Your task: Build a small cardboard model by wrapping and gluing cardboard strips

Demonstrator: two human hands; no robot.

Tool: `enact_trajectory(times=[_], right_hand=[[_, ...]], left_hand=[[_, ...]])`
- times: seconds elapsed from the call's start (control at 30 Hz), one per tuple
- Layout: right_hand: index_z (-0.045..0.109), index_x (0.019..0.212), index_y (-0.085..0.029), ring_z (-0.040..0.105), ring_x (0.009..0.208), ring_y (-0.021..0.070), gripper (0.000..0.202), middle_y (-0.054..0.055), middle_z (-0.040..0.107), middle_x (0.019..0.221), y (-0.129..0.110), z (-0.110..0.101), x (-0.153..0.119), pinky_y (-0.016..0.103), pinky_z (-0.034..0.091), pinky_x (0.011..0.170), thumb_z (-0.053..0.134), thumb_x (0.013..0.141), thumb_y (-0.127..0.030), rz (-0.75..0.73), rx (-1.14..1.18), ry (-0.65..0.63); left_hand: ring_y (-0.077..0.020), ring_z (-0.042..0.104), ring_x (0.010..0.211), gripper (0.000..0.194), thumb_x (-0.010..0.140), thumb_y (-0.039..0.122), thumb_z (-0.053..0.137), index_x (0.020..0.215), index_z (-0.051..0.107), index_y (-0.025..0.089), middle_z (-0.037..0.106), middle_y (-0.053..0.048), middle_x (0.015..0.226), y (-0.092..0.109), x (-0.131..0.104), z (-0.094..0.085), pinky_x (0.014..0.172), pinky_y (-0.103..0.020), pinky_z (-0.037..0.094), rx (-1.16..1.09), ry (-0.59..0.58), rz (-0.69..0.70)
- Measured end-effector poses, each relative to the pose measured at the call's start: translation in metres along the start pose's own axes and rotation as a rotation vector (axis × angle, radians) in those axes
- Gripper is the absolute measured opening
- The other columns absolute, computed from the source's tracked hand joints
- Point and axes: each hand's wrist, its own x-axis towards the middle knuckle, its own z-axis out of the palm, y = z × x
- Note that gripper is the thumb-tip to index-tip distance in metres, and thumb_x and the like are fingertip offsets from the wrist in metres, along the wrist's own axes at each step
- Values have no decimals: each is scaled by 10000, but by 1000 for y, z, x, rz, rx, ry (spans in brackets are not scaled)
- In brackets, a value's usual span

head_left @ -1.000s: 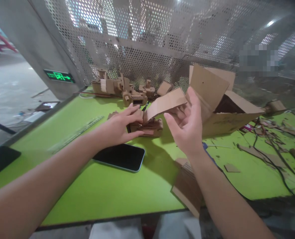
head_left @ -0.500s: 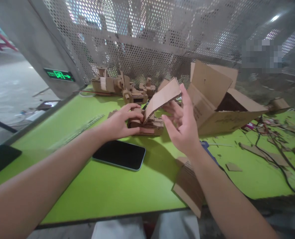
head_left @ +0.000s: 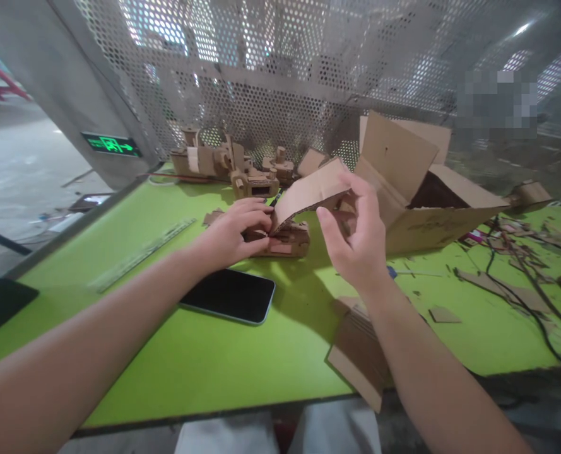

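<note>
A rectangular cardboard piece point(head_left: 308, 189) slants up from a small cardboard model point(head_left: 289, 243) on the green table. My right hand point(head_left: 356, 230) is closed on the raised far edge of this piece, its fingers curled over the top and underneath. At the lower edge, my left hand point(head_left: 242, 230) is closed round the left end of the model, its fingertips against the cardboard; its hold is partly hidden. Just in front of the model lies a black-screened phone point(head_left: 235, 296), partly under my left wrist.
A clear ruler point(head_left: 145, 255) lies on the left of the table. Cardboard models point(head_left: 256, 183) stand at the back, beside an open cardboard box point(head_left: 441, 230). A folded cardboard strip point(head_left: 356, 366) overhangs the front edge. Scraps and a black cable point(head_left: 521, 309) lie right.
The raised end of the cardboard piece has come down a little, and the piece now bends. My right hand's fingers have curled over its edge; my left hand stays at the model.
</note>
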Motion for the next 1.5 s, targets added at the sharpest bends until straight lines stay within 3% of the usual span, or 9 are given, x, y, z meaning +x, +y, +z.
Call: enact_trajectory(times=[0.07,0.17,0.4,0.5,0.63,0.97,1.1,1.3,1.5], right_hand=[[614,1303,-252,560,1450,327,281,143,633,1484,0,-4,2,495,546,1106,572,1052,-373,40,-64,40],[660,1034,-238,631,1356,328,160,125,752,1221,2,-10,6,490,538,1053,553,1052,-356,74,-219,-21],[662,972,-245,740,906,322,85,84,774,860,4,-15,11,435,540,766,590,981,-289,380,-492,-423],[697,1113,-252,757,863,319,186,113,809,979,4,-12,9,425,549,737,559,991,-271,452,-474,-583],[680,1301,-237,773,966,351,349,160,809,1139,7,-7,6,451,578,797,527,989,-214,408,-421,-661],[682,1410,-251,740,1210,335,453,109,768,1337,22,-5,3,540,598,1027,525,996,-158,395,-196,-607],[614,1510,-243,697,1292,366,470,117,710,1446,18,-2,2,588,587,1053,487,1059,-271,352,-220,-565],[529,1600,-249,521,1507,329,554,88,564,1618,14,-3,3,545,466,1221,472,1100,-481,191,-201,-571],[672,1480,-248,466,1547,325,428,135,529,1641,15,-1,2,533,413,1254,526,1090,-346,76,-257,-566]], left_hand=[[-367,535,1439,229,920,386,712,1054,718,200,687,-153,1409,0,0,0,1235,-586,415,10,-4,2],[-362,556,1410,267,923,439,738,1032,709,197,689,-161,1393,0,2,0,1222,-573,430,13,-9,20],[-364,567,1395,328,921,519,753,997,700,204,694,-162,1380,2,3,-1,1216,-570,434,-3,-18,-12],[-369,567,1391,342,916,528,757,995,702,200,696,-164,1374,3,3,-1,1221,-577,425,-12,-12,-18],[-368,572,1380,340,918,527,749,998,703,199,701,-166,1358,2,3,-1,1218,-575,428,-17,-9,-15],[-371,569,1376,347,917,546,739,978,692,207,705,-163,1344,5,5,-3,1212,-586,431,-20,-26,-27],[-370,562,1387,341,912,550,741,982,694,219,703,-152,1354,6,5,-4,1218,-594,423,-24,-32,-40],[-362,566,1383,337,910,537,749,991,694,215,701,-150,1360,5,5,-4,1216,-582,426,-33,-33,-39],[-363,564,1379,345,911,544,743,984,685,212,694,-160,1362,4,5,-4,1219,-573,422,-17,-32,-14]])
